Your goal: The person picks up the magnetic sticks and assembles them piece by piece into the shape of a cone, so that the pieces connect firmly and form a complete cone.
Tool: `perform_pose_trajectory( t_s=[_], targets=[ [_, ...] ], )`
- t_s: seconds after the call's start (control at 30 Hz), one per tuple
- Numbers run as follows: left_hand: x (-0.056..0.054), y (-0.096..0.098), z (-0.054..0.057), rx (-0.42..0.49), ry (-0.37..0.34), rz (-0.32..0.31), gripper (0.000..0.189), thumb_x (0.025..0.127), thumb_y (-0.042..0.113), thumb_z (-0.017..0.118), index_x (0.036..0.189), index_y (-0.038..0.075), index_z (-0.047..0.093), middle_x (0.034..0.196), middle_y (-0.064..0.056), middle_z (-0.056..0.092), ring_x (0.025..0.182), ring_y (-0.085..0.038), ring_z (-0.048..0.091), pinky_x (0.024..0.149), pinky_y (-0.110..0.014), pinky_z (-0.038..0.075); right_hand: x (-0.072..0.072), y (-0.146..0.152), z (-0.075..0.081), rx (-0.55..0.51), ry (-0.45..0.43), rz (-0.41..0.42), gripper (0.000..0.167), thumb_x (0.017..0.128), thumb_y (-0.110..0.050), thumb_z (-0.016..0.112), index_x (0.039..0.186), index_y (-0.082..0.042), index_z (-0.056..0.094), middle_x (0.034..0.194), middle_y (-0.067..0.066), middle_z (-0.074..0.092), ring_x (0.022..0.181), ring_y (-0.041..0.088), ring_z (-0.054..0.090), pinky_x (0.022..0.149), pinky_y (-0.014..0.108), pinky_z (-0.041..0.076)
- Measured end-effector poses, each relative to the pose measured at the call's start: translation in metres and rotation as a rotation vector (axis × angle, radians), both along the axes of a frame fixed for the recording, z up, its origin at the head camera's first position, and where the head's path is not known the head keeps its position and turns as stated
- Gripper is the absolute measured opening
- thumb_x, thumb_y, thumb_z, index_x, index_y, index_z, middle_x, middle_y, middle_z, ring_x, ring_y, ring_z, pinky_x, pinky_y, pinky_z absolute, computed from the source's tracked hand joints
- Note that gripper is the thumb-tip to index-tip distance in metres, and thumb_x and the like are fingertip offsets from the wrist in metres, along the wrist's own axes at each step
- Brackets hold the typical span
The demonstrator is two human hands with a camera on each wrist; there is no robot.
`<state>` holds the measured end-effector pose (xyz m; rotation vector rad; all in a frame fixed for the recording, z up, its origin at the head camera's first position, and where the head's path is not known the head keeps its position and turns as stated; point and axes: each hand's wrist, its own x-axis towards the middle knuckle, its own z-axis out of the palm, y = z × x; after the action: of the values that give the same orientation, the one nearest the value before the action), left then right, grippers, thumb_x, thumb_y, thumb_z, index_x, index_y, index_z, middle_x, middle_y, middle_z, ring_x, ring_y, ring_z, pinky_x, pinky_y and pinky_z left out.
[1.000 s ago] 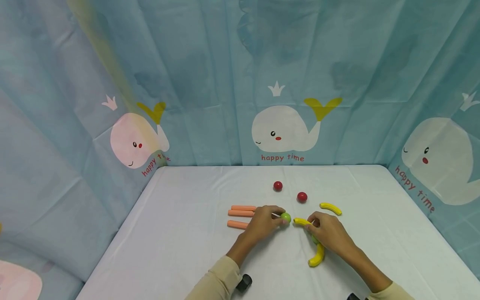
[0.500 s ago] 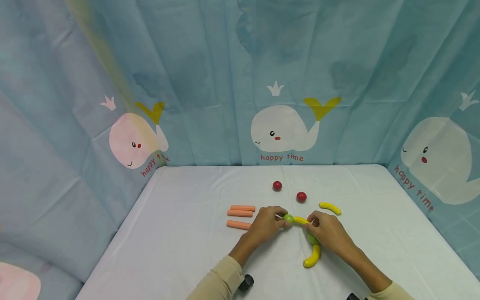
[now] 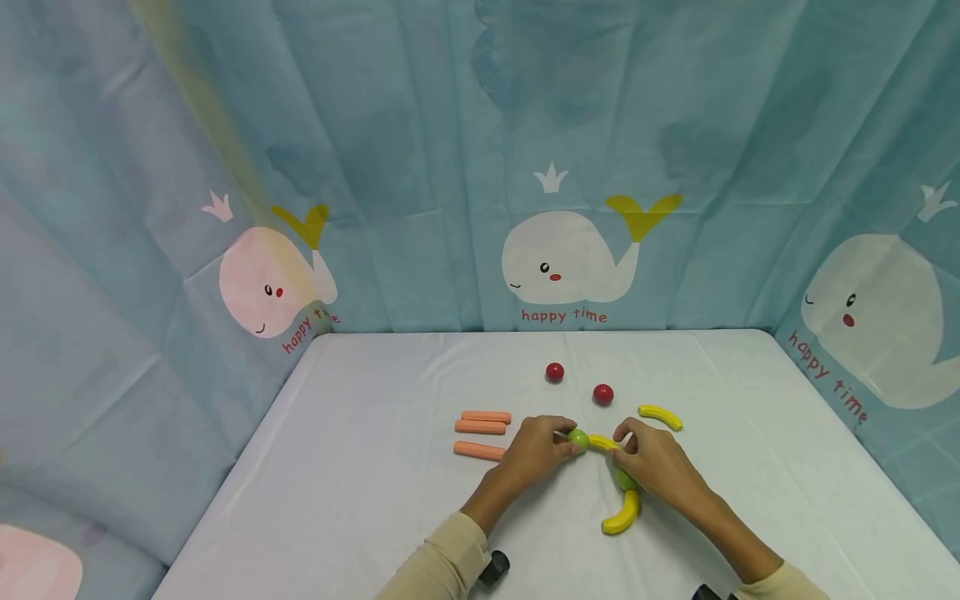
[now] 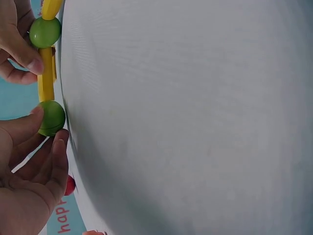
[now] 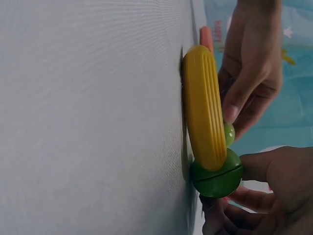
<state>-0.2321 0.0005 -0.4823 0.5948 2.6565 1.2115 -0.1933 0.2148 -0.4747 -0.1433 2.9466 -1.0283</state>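
My left hand (image 3: pixel 534 452) pinches a green ball (image 3: pixel 578 440) between thumb and fingers. The ball sits right at the left end of a curved yellow stick (image 3: pixel 602 442), which my right hand (image 3: pixel 658 462) pinches. Close below the right fingers, a second green ball (image 3: pixel 625 480) is partly covered, with another curved yellow stick (image 3: pixel 621 518) running from it toward me. Seen from the left wrist, the held ball (image 4: pixel 52 119), the ridged yellow stick (image 4: pixel 45 81) and the other ball (image 4: pixel 45 32) form a chain. The right wrist view has the near stick (image 5: pixel 203 105) large in front.
Two red balls (image 3: pixel 554 372) lie farther back on the white tabletop (image 3: pixel 360 500). A loose curved yellow stick (image 3: pixel 661 417) is beyond my right hand. Several straight orange sticks (image 3: pixel 480 427) lie left of my left hand. Printed curtains (image 3: pixel 420 250) surround the table.
My left hand has moved slightly right, bringing the green ball to the yellow stick's end. The near yellow stick has swung to the left. My right hand has hardly moved.
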Motion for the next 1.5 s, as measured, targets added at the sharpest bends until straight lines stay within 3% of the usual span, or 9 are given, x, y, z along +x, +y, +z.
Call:
perform_pose_trajectory(
  t_s=[0.2,0.33,0.47,0.6,0.73,0.9,1.03,1.2,1.5],
  targets=[
    [0.001,0.001,-0.001,-0.003,0.002,-0.006,0.038,0.098,0.014,0.078,0.134,0.005,0.072,0.124,-0.002,0.076,0.096,-0.003,0.067,0.086,-0.02,0.057,0.0,-0.001,-0.001,-0.005,-0.024,-0.006,0.016,0.094,-0.013,0.078,0.103,-0.005,0.067,0.077,0.001,0.068,0.067,0.014,0.058,0.057,0.026,0.05],
    [0.004,0.0,0.001,-0.03,0.039,-0.001,0.04,0.098,0.015,0.078,0.136,0.007,0.072,0.127,-0.004,0.074,0.098,-0.005,0.067,0.087,-0.022,0.057,0.0,0.0,-0.001,0.002,-0.026,0.001,0.016,0.094,-0.014,0.078,0.103,-0.005,0.068,0.078,0.0,0.068,0.066,0.014,0.058,0.057,0.027,0.05],
    [0.011,-0.001,0.003,-0.075,0.1,0.019,0.04,0.097,0.019,0.08,0.136,0.011,0.072,0.126,-0.006,0.07,0.103,-0.012,0.066,0.087,-0.023,0.056,0.0,0.003,0.0,0.026,-0.013,0.031,0.014,0.096,-0.015,0.076,0.108,-0.008,0.071,0.08,0.0,0.066,0.068,0.014,0.056,0.058,0.026,0.048],
    [0.022,-0.003,0.008,-0.089,0.128,0.017,0.038,0.097,0.021,0.08,0.133,0.013,0.073,0.121,-0.005,0.066,0.105,-0.015,0.066,0.084,-0.02,0.055,0.002,0.007,0.004,0.038,-0.023,0.062,0.02,0.099,-0.008,0.065,0.114,-0.013,0.078,0.092,0.001,0.068,0.074,0.015,0.054,0.062,0.028,0.047],
    [0.031,-0.004,0.011,-0.073,0.103,-0.028,0.033,0.096,0.022,0.081,0.127,0.012,0.076,0.112,-0.002,0.067,0.097,-0.009,0.066,0.08,-0.017,0.054,0.003,0.012,0.007,0.02,-0.068,0.097,0.037,0.089,0.005,0.058,0.109,-0.015,0.082,0.101,0.002,0.071,0.082,0.018,0.056,0.068,0.032,0.048],
    [0.038,-0.002,0.013,-0.07,0.019,-0.082,0.031,0.094,0.027,0.083,0.121,0.013,0.079,0.104,0.005,0.07,0.091,-0.001,0.064,0.077,-0.019,0.054,0.003,0.014,0.007,-0.001,-0.122,0.14,0.036,0.082,0.007,0.062,0.105,-0.013,0.082,0.091,0.001,0.067,0.081,0.018,0.056,0.067,0.031,0.05],
    [0.042,-0.001,0.014,-0.165,0.023,-0.13,0.034,0.093,0.037,0.083,0.121,0.018,0.08,0.103,0.011,0.072,0.093,0.001,0.063,0.082,-0.022,0.054,0.004,0.014,0.007,0.0,-0.108,0.173,0.029,0.084,0.003,0.067,0.104,-0.012,0.082,0.085,0.0,0.065,0.08,0.017,0.056,0.066,0.029,0.049],
    [0.047,0.0,0.013,-0.31,0.125,-0.178,0.04,0.09,0.047,0.084,0.122,0.024,0.08,0.099,0.016,0.072,0.092,0.003,0.061,0.08,-0.025,0.047,0.006,0.013,0.007,-0.013,-0.095,0.208,0.023,0.086,-0.001,0.074,0.106,-0.011,0.08,0.082,-0.003,0.065,0.078,0.016,0.056,0.066,0.027,0.048],
    [0.048,0.001,0.013,-0.368,0.115,-0.159,0.041,0.085,0.031,0.091,0.124,0.026,0.079,0.082,0.02,0.066,0.076,0.005,0.053,0.077,-0.027,0.042,0.006,0.012,0.008,-0.001,-0.091,0.202,0.019,0.09,-0.008,0.074,0.106,-0.015,0.079,0.084,-0.004,0.066,0.079,0.015,0.058,0.066,0.028,0.048]
  ],
)
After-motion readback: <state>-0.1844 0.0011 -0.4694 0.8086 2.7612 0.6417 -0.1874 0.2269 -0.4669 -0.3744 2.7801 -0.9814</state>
